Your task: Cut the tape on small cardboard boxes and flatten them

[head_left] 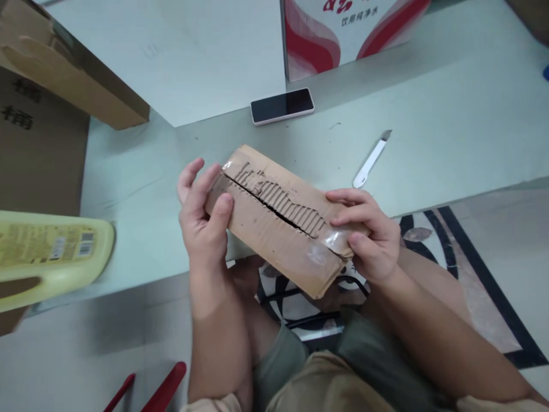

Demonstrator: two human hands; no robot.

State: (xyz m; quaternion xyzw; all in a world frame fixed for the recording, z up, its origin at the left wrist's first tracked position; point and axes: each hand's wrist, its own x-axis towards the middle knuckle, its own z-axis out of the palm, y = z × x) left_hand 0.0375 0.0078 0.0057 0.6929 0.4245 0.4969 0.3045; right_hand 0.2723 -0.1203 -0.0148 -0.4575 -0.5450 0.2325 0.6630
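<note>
A small brown cardboard box (pixel 266 229) is held up between my two hands, tilted down to the right, over my lap and the table's near edge. Along its top runs a dark slit between the flaps, with torn paper baring the corrugation beside it. Shiny clear tape shows at both ends. My left hand (pixel 203 214) grips the left end, thumb on top. At the right end, my right hand (pixel 371 232) pinches the corner with thumb and fingers. A white utility knife (pixel 371 160) with its blade showing lies on the table beyond my right hand, touched by neither hand.
A phone (pixel 283 106) lies on the pale table (pixel 450 114) before a white panel (pixel 193 51). Behind it stands a red and white carton (pixel 317 40). Cardboard boxes (pixel 43 143) and a yellow jug (pixel 55 252) are at left. Red handle-like parts (pixel 165 389) show below.
</note>
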